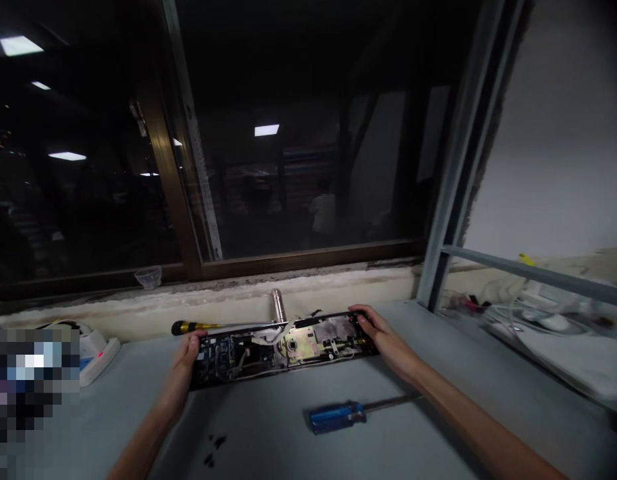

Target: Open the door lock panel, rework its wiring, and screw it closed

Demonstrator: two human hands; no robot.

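A long black electronic door lock panel point(303, 343) is held up by its two ends, its inner side facing me. Circuit boards fill its left part, and a brassy metal plate with a round hub sits near the middle, with loose wires around it. My left hand point(184, 363) grips the left end, thumb on the edge. My right hand point(381, 337) is closed around the right end. In front of the panel lies a blue-handled screwdriver point(336, 417), its shaft tip hidden by my right forearm. Behind the panel is a yellow-and-black screwdriver point(198, 327).
A shiny metal cylinder point(277, 305) stands behind the panel. Several small dark pieces point(214, 448) lie on the grey table point(268, 447). A white power strip point(99, 360) is at left, a clear cup point(148, 277) on the sill. Cables point(508, 313) lie beyond the metal frame point(441, 267).
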